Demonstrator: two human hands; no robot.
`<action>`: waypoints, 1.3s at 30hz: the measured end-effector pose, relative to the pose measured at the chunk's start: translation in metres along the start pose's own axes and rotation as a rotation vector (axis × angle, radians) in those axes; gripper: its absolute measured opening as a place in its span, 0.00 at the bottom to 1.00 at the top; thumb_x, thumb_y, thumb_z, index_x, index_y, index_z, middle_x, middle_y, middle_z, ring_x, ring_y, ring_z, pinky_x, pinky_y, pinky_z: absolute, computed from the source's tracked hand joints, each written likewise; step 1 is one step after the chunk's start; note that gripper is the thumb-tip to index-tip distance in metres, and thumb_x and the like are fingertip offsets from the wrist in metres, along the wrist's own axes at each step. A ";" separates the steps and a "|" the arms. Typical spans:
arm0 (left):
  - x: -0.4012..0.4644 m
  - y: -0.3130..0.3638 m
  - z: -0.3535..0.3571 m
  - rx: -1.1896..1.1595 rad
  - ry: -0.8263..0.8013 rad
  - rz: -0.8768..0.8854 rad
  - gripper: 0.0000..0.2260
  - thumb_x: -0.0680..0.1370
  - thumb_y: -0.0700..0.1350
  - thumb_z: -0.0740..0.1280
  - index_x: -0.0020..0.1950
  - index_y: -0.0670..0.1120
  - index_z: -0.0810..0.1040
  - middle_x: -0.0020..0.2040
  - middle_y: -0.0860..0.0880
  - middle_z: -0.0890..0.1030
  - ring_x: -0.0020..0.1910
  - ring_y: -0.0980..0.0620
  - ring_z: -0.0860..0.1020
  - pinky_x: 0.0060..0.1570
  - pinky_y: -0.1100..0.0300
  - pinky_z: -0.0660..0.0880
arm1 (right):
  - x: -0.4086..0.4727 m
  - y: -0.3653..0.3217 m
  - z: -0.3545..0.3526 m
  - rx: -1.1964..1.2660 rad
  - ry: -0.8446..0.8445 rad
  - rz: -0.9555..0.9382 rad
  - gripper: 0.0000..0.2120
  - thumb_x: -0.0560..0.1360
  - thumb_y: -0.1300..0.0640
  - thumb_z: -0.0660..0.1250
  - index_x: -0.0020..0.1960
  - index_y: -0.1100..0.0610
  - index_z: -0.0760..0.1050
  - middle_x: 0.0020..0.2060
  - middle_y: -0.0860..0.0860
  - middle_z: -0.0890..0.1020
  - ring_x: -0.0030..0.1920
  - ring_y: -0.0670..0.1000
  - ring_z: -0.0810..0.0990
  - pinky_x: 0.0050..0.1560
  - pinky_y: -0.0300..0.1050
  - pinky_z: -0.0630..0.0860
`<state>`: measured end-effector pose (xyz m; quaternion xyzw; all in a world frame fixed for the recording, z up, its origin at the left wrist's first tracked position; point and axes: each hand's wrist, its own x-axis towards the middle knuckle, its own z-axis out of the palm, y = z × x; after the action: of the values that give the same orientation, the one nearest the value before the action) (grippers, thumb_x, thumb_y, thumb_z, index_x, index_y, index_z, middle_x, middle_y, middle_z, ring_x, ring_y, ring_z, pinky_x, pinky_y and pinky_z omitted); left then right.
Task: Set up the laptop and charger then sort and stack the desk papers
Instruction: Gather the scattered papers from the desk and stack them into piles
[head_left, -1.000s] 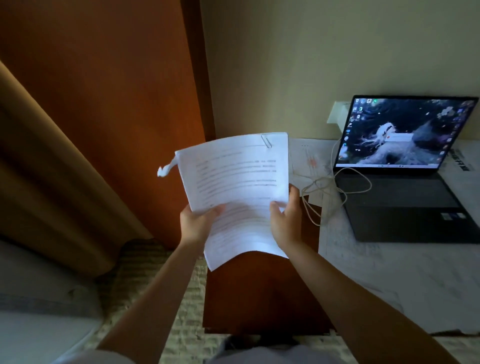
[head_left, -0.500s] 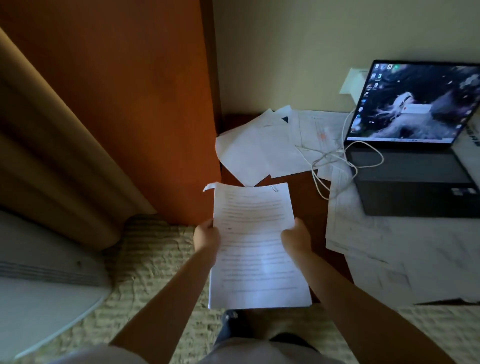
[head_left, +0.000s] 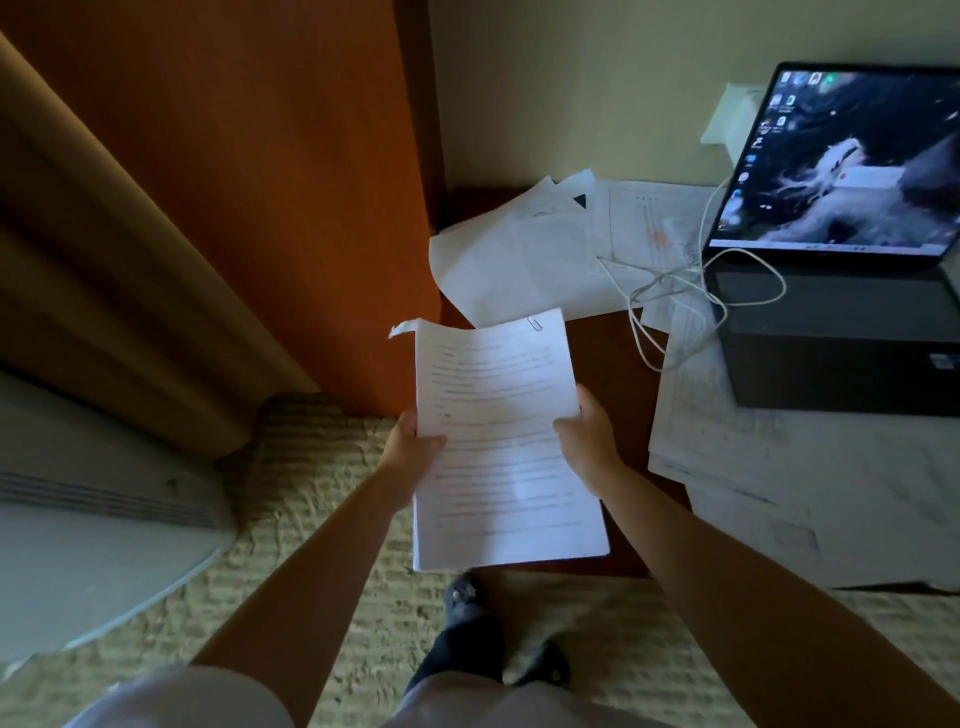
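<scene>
A clipped bundle of printed papers (head_left: 498, 441) hangs in front of me over the desk's near left corner. My left hand (head_left: 413, 447) grips its left edge and my right hand (head_left: 584, 441) grips its right edge. An open laptop (head_left: 841, 249) with a lit screen stands on the desk at the right. A white charger cable (head_left: 670, 291) loops from the laptop's left side across the desk, up to a white plug (head_left: 732, 119) on the wall. Loose sheets (head_left: 524, 254) lie scattered at the desk's back left. More papers (head_left: 769, 467) are spread in front of the laptop.
The dark wooden desk (head_left: 608, 353) stands against a cream wall. An orange-brown wooden panel (head_left: 270, 182) rises at its left, with a tan curtain (head_left: 104, 260) beside it. A white appliance (head_left: 88, 519) sits on the patterned carpet (head_left: 322, 519) at the left. My feet show below.
The clipped bundle came down from in front of the wall to over the desk's near corner, still held in both hands. The view tilted down, uncovering the loose sheets behind.
</scene>
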<state>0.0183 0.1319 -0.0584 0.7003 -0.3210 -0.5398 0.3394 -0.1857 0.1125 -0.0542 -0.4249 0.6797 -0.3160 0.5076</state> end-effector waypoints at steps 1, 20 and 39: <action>0.000 0.002 -0.004 0.004 0.007 0.038 0.18 0.71 0.27 0.61 0.56 0.45 0.76 0.51 0.44 0.81 0.52 0.43 0.80 0.53 0.44 0.78 | 0.002 -0.007 0.002 0.032 -0.030 -0.035 0.21 0.71 0.71 0.56 0.55 0.50 0.74 0.47 0.50 0.81 0.45 0.50 0.80 0.41 0.44 0.77; 0.073 0.020 -0.113 -0.149 0.383 0.021 0.17 0.70 0.29 0.59 0.51 0.45 0.78 0.41 0.49 0.79 0.41 0.52 0.76 0.38 0.61 0.73 | 0.117 -0.086 0.093 -1.242 -0.114 -0.395 0.25 0.74 0.58 0.66 0.68 0.59 0.63 0.60 0.59 0.72 0.61 0.60 0.72 0.52 0.50 0.74; 0.048 0.023 -0.063 -0.203 0.146 0.004 0.21 0.72 0.27 0.59 0.59 0.48 0.72 0.49 0.48 0.79 0.50 0.47 0.78 0.48 0.50 0.78 | 0.065 -0.113 0.054 0.560 0.711 0.041 0.14 0.80 0.65 0.56 0.65 0.62 0.68 0.61 0.60 0.76 0.59 0.58 0.77 0.54 0.43 0.74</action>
<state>0.0880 0.0876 -0.0533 0.6991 -0.2403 -0.5166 0.4321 -0.1134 0.0043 0.0006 -0.1226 0.7084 -0.6040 0.3441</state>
